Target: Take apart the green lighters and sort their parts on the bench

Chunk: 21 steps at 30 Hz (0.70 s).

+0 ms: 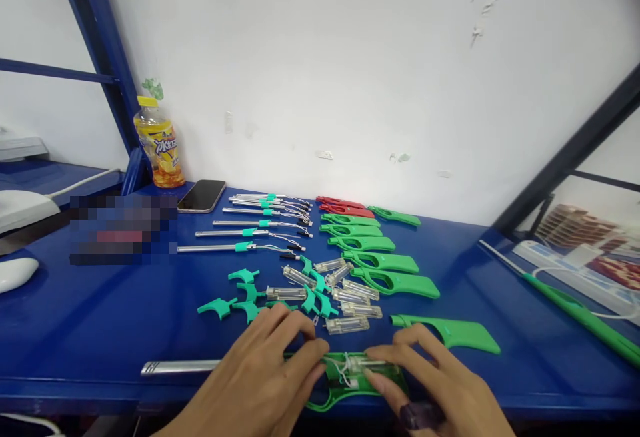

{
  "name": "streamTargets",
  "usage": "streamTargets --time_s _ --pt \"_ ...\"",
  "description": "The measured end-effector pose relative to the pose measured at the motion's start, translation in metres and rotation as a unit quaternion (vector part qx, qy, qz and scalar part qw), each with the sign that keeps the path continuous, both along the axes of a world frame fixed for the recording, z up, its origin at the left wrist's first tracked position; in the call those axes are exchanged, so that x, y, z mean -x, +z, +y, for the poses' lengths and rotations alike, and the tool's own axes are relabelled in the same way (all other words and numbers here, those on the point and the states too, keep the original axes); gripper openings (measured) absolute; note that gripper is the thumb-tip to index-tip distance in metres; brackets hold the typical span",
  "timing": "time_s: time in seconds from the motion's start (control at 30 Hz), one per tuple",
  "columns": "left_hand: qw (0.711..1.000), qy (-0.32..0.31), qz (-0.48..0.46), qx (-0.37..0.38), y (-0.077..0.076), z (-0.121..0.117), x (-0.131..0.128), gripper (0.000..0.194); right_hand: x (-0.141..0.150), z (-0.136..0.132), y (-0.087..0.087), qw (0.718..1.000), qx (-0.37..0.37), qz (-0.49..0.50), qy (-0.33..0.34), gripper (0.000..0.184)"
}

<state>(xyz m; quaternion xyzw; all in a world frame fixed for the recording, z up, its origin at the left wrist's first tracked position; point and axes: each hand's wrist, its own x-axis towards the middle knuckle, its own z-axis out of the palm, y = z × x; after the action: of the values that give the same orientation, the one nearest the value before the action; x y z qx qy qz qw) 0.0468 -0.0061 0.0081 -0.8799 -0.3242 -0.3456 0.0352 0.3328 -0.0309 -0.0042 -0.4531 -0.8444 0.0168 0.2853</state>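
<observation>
Both my hands rest on a partly assembled green lighter body (pixel 350 378) at the blue table's (pixel 100 317) front edge. My left hand (pixel 270 367) presses curled fingers on its left side, where a silver metal tube (pixel 180 366) sticks out leftward. My right hand (pixel 430 377) pinches the clear gas cartridge and white wires seated inside the shell. Just behind lie several clear cartridges (pixel 345 293), teal triggers (pixel 240 293) and a green half-shell (pixel 450 331).
Rows of metal tubes with wires (pixel 250 223), green handle shells (pixel 380 263) and red ones (pixel 345 207) lie mid-table. A phone (pixel 201 195) and drink bottle (pixel 159 147) stand at the back left. A power strip (pixel 575 267) and a long green lighter (pixel 585 317) lie right.
</observation>
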Motion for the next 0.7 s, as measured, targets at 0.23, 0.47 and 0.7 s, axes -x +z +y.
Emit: streamTargets --time_s 0.23,0.47,0.7 --pt "0.998 -0.038 0.014 0.046 -0.004 0.011 0.002 0.025 0.002 0.009 0.009 0.997 0.072 -0.019 0.004 0.021" --pt "0.999 -0.037 0.013 0.023 -0.006 0.016 0.001 0.026 0.009 0.017 0.002 0.997 0.076 0.003 0.002 0.030" --pt "0.999 -0.030 0.012 0.014 -0.010 0.014 -0.001 0.029 0.016 0.014 0.003 0.999 0.029 0.032 0.020 0.035"
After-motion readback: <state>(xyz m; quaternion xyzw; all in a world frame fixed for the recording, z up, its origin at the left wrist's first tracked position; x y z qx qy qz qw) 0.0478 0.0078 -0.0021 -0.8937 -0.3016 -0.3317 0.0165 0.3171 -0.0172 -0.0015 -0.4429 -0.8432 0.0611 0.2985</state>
